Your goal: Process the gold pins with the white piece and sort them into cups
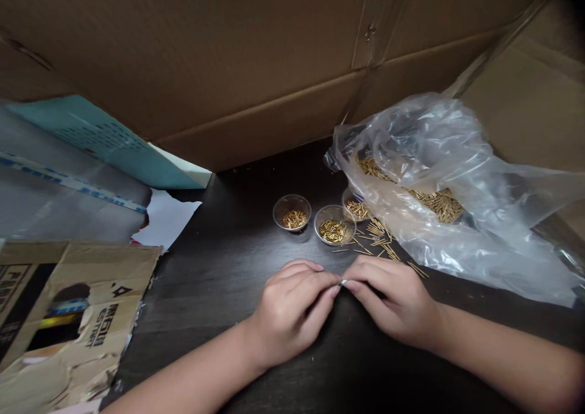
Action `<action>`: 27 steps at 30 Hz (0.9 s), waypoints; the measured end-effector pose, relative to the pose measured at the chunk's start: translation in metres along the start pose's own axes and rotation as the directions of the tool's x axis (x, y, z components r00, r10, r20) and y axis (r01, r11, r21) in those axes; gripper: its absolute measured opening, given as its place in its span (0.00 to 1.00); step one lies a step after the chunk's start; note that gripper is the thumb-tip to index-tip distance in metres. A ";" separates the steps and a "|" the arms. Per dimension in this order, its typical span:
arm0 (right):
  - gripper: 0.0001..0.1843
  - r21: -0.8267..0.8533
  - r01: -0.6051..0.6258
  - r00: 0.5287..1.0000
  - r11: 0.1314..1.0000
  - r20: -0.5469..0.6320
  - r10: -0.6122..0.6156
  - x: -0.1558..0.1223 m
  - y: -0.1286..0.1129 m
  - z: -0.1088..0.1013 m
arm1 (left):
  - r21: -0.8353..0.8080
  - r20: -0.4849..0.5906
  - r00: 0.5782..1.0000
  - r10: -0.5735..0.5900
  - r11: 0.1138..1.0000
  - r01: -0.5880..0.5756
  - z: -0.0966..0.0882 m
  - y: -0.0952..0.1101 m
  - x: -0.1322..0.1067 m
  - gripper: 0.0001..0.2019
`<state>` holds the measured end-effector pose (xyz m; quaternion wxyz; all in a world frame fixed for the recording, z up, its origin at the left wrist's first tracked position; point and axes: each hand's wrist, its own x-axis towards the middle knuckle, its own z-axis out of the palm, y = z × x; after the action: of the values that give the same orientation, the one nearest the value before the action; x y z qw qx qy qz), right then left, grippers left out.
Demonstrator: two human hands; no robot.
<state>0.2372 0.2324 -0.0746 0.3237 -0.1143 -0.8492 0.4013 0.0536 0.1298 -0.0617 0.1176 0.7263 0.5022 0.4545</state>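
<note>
Hands (pixel 284 307), two, pinching one tiny piece (pixel 342 283), three cups (pixel 291 205)

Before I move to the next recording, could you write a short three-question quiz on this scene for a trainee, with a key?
1. Multiple choice: how many clear cups stand on the dark table? A) two B) three C) five
2. True or false: loose gold-coloured pins lie on the table beside the clear plastic bag.
3. Short answer: what is in the grip of the left hand and right hand?

Key:
1. B, three.
2. True.
3. A tiny piece, pinched where the two hands meet; it is too small to identify.
</note>
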 end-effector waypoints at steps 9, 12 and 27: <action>0.09 -0.047 0.051 0.999 0.998 -0.017 -0.052 0.000 0.005 0.000 | -0.009 -0.058 0.998 -0.039 0.999 0.038 -0.001 0.000 0.003 0.08; 0.09 -0.045 0.036 0.999 0.998 -0.025 -0.037 0.000 0.005 0.000 | -0.013 -0.071 0.997 -0.035 0.999 0.035 -0.002 -0.001 0.003 0.08; 0.06 -0.068 0.062 0.996 0.996 -0.058 -0.066 0.000 0.002 -0.003 | -0.019 -0.146 0.963 -0.226 0.974 0.225 -0.028 -0.002 0.012 0.10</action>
<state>0.2388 0.2358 -0.0744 0.3576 -0.1097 -0.8551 0.3590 0.0317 0.1332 -0.0409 0.1318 0.6288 0.5885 0.4909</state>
